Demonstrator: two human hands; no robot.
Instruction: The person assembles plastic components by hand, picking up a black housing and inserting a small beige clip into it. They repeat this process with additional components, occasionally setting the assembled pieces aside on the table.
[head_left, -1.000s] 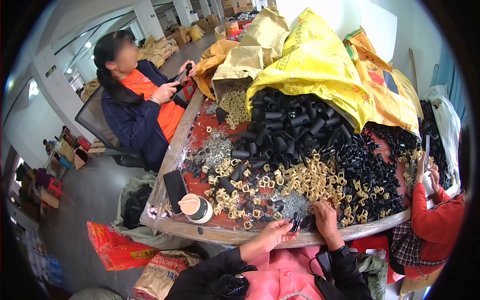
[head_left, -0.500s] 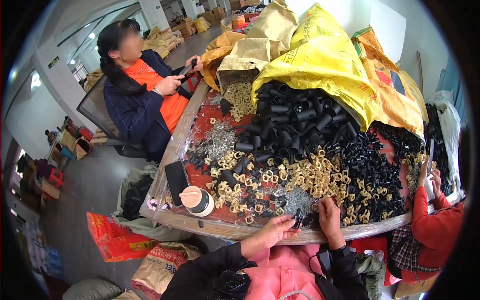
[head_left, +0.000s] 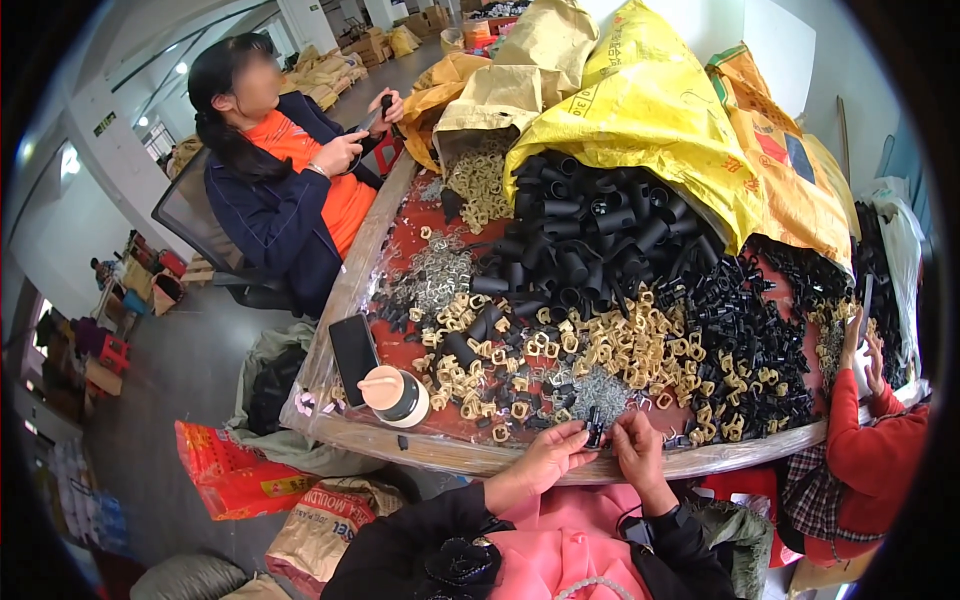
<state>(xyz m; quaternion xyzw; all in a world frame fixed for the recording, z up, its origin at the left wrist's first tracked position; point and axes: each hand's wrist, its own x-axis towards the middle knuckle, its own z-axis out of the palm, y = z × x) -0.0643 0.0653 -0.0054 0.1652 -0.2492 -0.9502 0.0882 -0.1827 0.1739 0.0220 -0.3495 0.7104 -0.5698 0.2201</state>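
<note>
At the near edge of the table, my left hand (head_left: 546, 460) pinches a small black plastic part (head_left: 594, 428) between thumb and fingers. Close beside it on the right is my right hand (head_left: 640, 448), its thumb and fingertips drawn together at the part. Whether a tiny piece sits in those fingertips I cannot make out. Just beyond both hands lies a heap of small silver metal pieces (head_left: 600, 392). Tan plastic clips (head_left: 630, 345) spread behind and around it, and small black plastic parts (head_left: 750, 330) are piled to the right.
Black tubes (head_left: 580, 235) spill from a yellow sack (head_left: 640, 100) at the back. A phone (head_left: 353, 350) and a lidded cup (head_left: 395, 398) stand at the table's left corner. One co-worker (head_left: 290, 180) sits at the left, another in red sleeves (head_left: 865, 440) at the right.
My right hand has moved left from the pile's near edge to the black part. My left hand still holds that part, now slightly higher in view. The left co-worker's hands have shifted slightly.
</note>
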